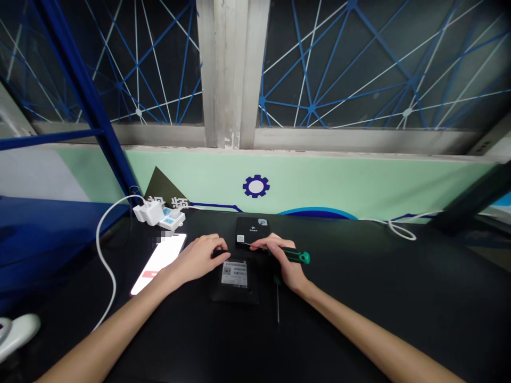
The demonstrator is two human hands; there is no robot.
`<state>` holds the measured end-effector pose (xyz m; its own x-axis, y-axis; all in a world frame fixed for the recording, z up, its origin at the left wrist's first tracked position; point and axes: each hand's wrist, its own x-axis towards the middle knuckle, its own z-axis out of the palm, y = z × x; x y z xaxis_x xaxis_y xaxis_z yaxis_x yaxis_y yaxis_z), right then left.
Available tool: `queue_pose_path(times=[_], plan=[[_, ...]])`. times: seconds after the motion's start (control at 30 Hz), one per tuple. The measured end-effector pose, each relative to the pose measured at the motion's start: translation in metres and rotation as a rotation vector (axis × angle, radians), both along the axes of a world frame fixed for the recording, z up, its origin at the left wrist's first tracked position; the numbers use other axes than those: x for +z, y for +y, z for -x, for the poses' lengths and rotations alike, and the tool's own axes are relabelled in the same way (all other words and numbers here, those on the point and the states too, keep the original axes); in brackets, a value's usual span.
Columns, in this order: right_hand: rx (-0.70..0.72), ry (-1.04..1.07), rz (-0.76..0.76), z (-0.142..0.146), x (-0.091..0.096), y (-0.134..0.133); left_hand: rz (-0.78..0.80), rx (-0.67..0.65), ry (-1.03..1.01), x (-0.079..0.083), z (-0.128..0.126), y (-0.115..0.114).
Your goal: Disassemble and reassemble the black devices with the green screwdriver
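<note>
My right hand [288, 263] is closed round a screwdriver [297, 256] with a green and black handle. Its thin shaft points left, the tip appearing near the front edge of a flat black box [251, 226] with small stickers. My left hand [205, 256] has its fingers curled over the back left edge of a second black box [235, 292], which lies label side up. A white printed label [235, 274] with a square code covers part of that box. Another screwdriver [278, 303] lies by the right hand, shaft toward me, its handle partly hidden.
A lit phone [162, 260] lies left of my left arm. Behind it, a white charger [148, 213] sits in a power strip [172, 219], with a white cable [104, 255] curving down. A loose white cable [401, 231] lies at the back right. The green wall closes off the black table's far side.
</note>
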<state>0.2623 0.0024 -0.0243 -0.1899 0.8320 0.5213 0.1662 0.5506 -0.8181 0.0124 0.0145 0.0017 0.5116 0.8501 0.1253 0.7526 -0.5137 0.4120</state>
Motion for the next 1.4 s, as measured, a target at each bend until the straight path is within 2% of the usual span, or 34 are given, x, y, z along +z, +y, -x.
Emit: queue_pose_path(times=[0.1,0.3,0.53,0.7,1.1,1.33,1.4], plan=[[0.041,0.033,0.013,-0.0009,-0.0023,-0.0001,-0.001,-0.003,0.001,-0.0005,0.0001,0.0],[0.062,0.13,0.156,0.0027,-0.0039,0.0016,-0.016,-0.003,-0.014,0.0004,-0.0008,0.0],[-0.056,-0.079,0.06,0.004,-0.003,0.0025,-0.068,-0.009,-0.02,-0.003,0.0003,0.0007],[-0.064,-0.129,0.036,0.0047,-0.0015,0.0019,-0.075,-0.047,-0.011,-0.0014,0.0006,-0.0001],[-0.026,-0.028,0.036,0.0033,0.0026,-0.0002,-0.09,-0.037,-0.014,0.002,-0.003,-0.0008],[-0.065,0.078,0.105,0.0039,0.0051,-0.0029,-0.06,0.1,0.061,0.0053,-0.0041,-0.0024],[-0.071,0.084,0.112,0.0039,0.0041,-0.0021,-0.032,0.097,0.081,0.0046,-0.0038,-0.0026]])
